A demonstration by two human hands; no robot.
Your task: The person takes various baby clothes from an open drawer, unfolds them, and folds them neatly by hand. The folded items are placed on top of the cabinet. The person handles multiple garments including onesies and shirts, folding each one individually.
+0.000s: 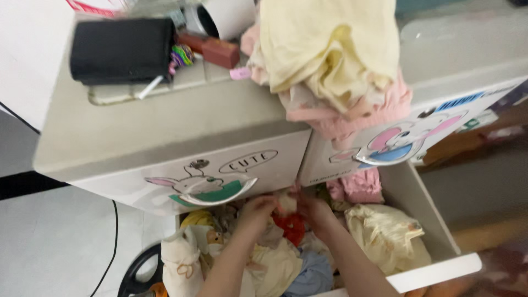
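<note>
Both my hands reach into an open white drawer [434,269] stuffed with small clothes. My left hand [256,212] and my right hand [314,210] meet at the drawer's back, fingers closed on a small pale garment [286,202] just above a red piece [291,226]. Yellow [388,236], cream [181,258] and light blue [311,275] garments lie around my forearms. The fingertips are partly hidden under the shut drawer fronts above.
A white chest top [143,126] carries a heap of yellow and pink clothes [330,60], a black pouch [121,49], a red box [217,50] and a white cup [225,16]. Cartoon animal handles [217,190] mark the shut drawers. A black cable [113,242] runs on the floor.
</note>
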